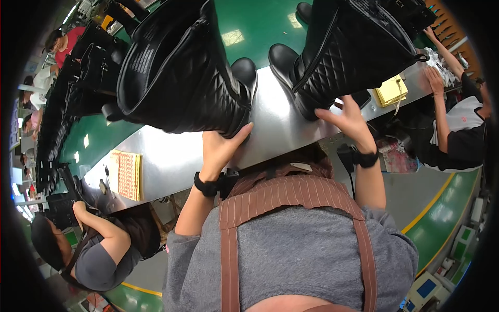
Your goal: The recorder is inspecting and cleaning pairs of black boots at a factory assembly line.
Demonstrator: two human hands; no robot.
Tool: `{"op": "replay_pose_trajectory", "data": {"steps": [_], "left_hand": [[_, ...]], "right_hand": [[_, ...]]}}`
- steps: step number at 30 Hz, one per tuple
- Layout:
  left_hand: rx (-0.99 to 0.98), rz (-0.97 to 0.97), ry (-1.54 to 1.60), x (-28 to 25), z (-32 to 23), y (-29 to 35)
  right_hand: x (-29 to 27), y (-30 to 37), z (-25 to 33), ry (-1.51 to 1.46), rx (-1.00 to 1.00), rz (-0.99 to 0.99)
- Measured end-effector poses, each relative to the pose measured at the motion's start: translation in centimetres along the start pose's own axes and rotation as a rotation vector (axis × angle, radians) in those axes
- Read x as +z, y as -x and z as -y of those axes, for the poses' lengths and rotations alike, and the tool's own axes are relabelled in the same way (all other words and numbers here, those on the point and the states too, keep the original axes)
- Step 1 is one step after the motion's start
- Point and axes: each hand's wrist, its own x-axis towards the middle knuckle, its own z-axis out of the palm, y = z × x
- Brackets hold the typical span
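Note:
Two tall black quilted boots stand upright side by side on a metal-topped bench (169, 161), toes pointing away from me. My left hand (221, 151) grips the left boot (192, 88) low at its heel; the thumb shows along the heel and the other fingers are mostly hidden by the boot. At the heel of the right boot (340, 57) is my right hand (353, 122), its thumb against the back and its fingers around the outer side, partly out of sight. The left boot's open top faces up toward me.
A stack of orange-patterned sheets (126, 174) lies on the bench at left, yellow cards (391, 91) at right. Beyond runs a green surface (254, 31) with many black boots (96, 73) lined up at far left. Co-workers sit left (104, 255) and right (457, 125).

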Motion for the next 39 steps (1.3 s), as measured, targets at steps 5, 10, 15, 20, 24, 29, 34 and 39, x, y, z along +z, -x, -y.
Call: {"op": "replay_pose_trajectory", "data": {"steps": [5,10,15,20,24,29,34,39], "left_hand": [[-0.063,0.024,0.053,-0.3,0.2,-0.2],[0.027,-0.006,0.471,-0.9,-1.2,1.1],[0.017,0.126,1.014,-1.3,-2.8,1.0],[0.000,0.146,1.013,-0.9,-3.4,0.5],[-0.017,0.123,1.026,-0.1,-2.8,0.8],[-0.037,0.133,1.095,0.2,-1.5,1.1],[-0.006,0.098,1.014,-0.3,-1.5,0.2],[-0.202,0.092,0.607,0.6,-2.5,-0.7]], "right_hand": [[4.3,-1.4,-1.3,-0.112,0.232,-0.008],[5.2,-0.6,2.0,-1.012,0.300,0.090],[5.8,-0.5,5.1,-1.246,0.256,0.151],[6.0,-0.5,6.1,-1.298,0.159,0.182],[6.4,-0.3,5.6,-1.399,0.214,0.237],[6.8,-0.1,4.4,-1.325,0.223,0.289],[6.7,-1.1,4.6,-1.218,0.244,0.255],[8.1,-1.7,6.3,-0.553,-0.097,0.050]]}}
